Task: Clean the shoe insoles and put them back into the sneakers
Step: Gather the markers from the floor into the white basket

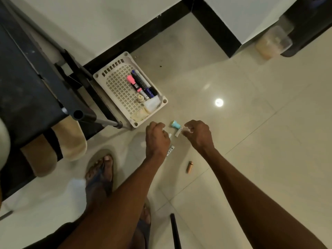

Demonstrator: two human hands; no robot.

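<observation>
Two beige insoles (71, 141) lie side by side at the left, partly under the dark rack (27, 87); no sneakers are in view. My left hand (157, 139) hovers low over the floor with curled fingers, and a small white tip shows at its fingertips. A white labelled tube (170, 150) sticks out from under that hand. My right hand (198, 134) is curled too, its thumb and forefinger pinching a small pale piece. Between the hands lies a white tube with a teal cap (176, 127).
A cream plastic basket (100, 76) with markers, a pink highlighter and small bottles stands on the tiled floor by the rack. A tan stick (189, 167) lies near my right forearm. My sandalled feet (99, 175) are below, with a black rod (175, 230) beside them.
</observation>
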